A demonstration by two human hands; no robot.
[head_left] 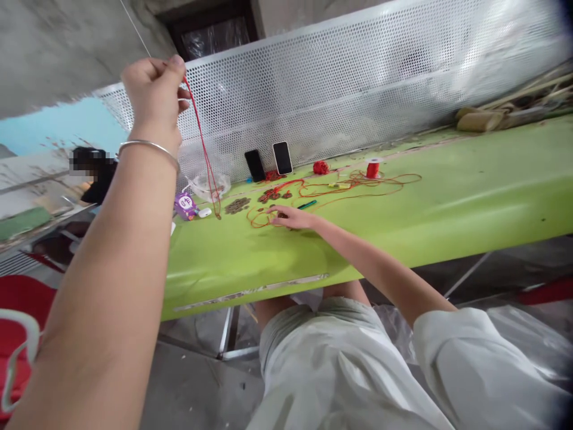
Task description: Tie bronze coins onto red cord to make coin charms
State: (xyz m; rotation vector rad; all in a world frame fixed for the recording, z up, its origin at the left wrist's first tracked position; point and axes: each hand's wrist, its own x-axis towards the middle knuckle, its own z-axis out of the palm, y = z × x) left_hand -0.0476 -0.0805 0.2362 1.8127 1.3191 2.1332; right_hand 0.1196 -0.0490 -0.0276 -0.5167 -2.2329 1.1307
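Observation:
My left hand (154, 95) is raised high at the upper left, pinched shut on a red cord (202, 143) that hangs down to the green table (447, 197). A silver bangle sits on that wrist. My right hand (290, 218) lies on the table with fingers stretched flat, pressing on loops of red cord (259, 218) beside some small dark coin-like pieces (237, 206). More tangled red and orange cord (358, 182) spreads to the right of it.
Two phones (268, 161) lean against a perforated metal screen (358, 83). A red thread spool (372, 169), a red ball of cord (320, 167), a purple packet (185, 205) and a clear plastic bag (210, 185) lie on the table. Another person sits far left. A red chair (18, 334) stands at lower left.

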